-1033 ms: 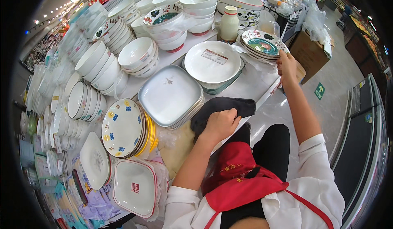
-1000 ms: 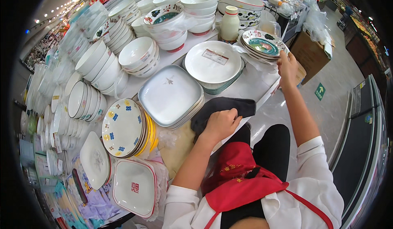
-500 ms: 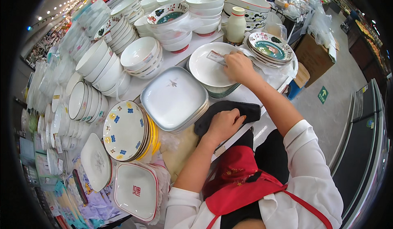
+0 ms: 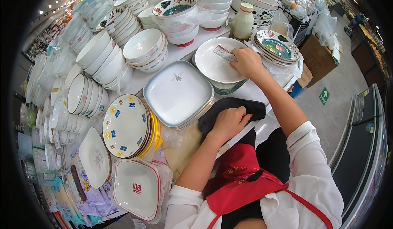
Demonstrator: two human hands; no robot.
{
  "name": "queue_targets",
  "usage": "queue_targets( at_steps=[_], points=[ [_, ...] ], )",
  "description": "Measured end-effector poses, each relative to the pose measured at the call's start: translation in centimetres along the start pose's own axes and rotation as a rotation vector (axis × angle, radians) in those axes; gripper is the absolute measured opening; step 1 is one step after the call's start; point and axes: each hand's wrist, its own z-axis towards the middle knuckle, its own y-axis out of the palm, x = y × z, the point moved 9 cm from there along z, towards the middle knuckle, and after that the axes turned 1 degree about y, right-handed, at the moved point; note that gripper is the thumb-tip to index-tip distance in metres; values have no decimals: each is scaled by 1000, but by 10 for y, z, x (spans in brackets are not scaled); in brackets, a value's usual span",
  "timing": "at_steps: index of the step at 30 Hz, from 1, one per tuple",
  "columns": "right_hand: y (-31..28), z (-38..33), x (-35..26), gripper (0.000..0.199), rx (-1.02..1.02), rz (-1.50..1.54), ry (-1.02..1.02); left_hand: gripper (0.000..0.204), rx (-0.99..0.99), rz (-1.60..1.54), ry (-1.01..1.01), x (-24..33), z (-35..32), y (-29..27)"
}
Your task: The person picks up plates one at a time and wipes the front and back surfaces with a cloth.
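Note:
A stack of round white plates [image 4: 213, 69] stands near the table's front right edge. On its top plate lies a small white printed label strip [image 4: 225, 53]. My right hand [image 4: 249, 63] reaches over this plate, its fingers closed at the strip's right end. Closer to me, my left hand [image 4: 231, 121] rests with curled fingers on a black cloth [image 4: 254, 107] at the table edge, gripping it; its fingertips are partly hidden. Left of both hands sits a stack of square pale plates with grey-blue rims [image 4: 176, 94].
Stacked white bowls [image 4: 143, 47] fill the back and left. A cream bottle [image 4: 243, 22] stands behind the round plates, beside patterned plates [image 4: 276, 45]. Flower-patterned plates [image 4: 123, 126] and a red-rimmed square dish [image 4: 137, 192] lie left. A cardboard box [image 4: 317, 59] is beyond the table.
The whole view has shifted slightly, so the table things appear a little farther right. Both hands keep nearly the same places, on the label strip and the cloth.

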Motion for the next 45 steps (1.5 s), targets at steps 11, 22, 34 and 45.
queue_targets(
  at_steps=[11,22,34,45],
  points=[
    [4,-1,-9,11,54,-153,-69,28,10,11,-5,1,0,2],
    [1,-2,2,13,160,-68,26,28,-3,41,-15,2,0,2],
    [-41,-56,25,21,666,130,224,30,-20,36,-22,0,-1,5],
    [11,-21,81,32,-137,327,496,30,-31,89,-10,5,-1,4]
  ],
)
